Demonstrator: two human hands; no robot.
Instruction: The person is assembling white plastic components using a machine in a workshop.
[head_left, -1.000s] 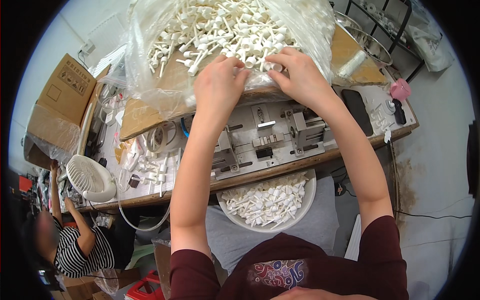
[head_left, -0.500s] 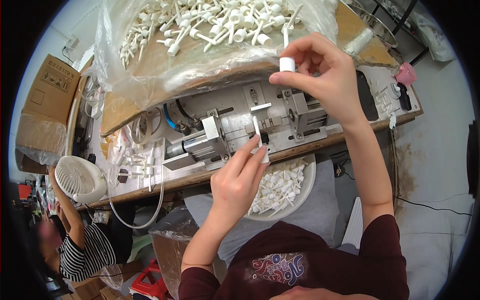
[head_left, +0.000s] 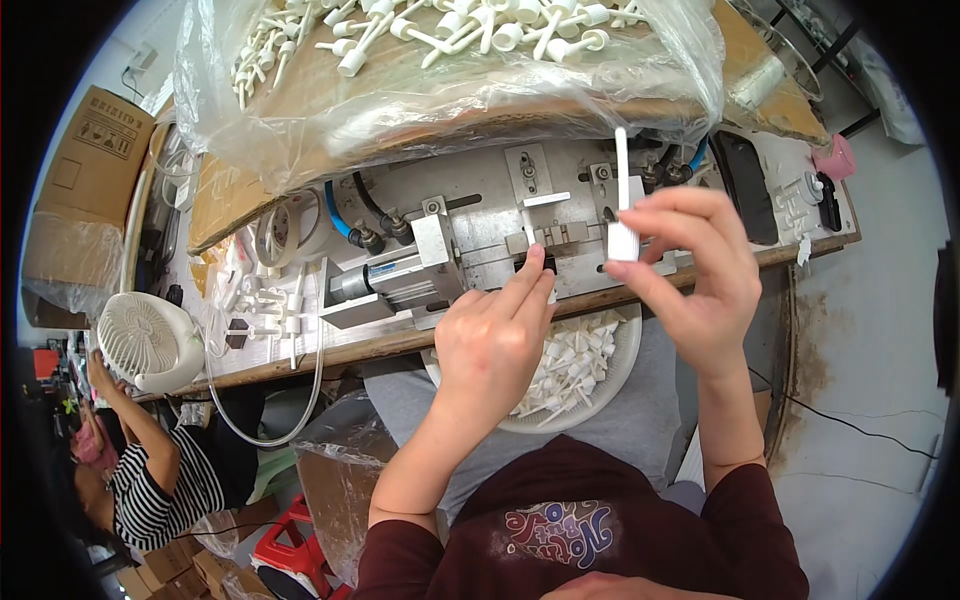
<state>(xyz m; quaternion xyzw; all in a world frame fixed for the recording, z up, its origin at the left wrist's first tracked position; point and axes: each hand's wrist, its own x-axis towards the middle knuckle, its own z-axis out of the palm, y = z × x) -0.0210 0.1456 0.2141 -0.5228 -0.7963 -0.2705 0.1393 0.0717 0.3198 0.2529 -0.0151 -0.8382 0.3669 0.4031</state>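
Observation:
My right hand (head_left: pixel 705 270) pinches a white cap with a long stem (head_left: pixel 624 215) between thumb and fingertips, stem pointing up, at the right side of the metal fixture (head_left: pixel 430 260). My left hand (head_left: pixel 500 335) is at the middle of the fixture's front edge. Its fingers are together on a second white stemmed cap, whose stem (head_left: pixel 530 228) shows beyond the fingertips at the small metal blocks (head_left: pixel 560 236). The left thumb and most of that cap are hidden.
Loose white stemmed caps (head_left: pixel 480 25) lie on plastic sheeting (head_left: pixel 420 110) behind the fixture. A bowl (head_left: pixel 622 375) of similar pieces sits on my lap. A white fan (head_left: pixel 150 343) and looped clear tube (head_left: pixel 318 390) are at left, with a person in a striped top (head_left: pixel 190 490) beyond.
My right hand has come down and nearer from the heap side with its stemmed cap. My left hand has moved slightly up and right, fingers further over the fixture. The view has shifted.

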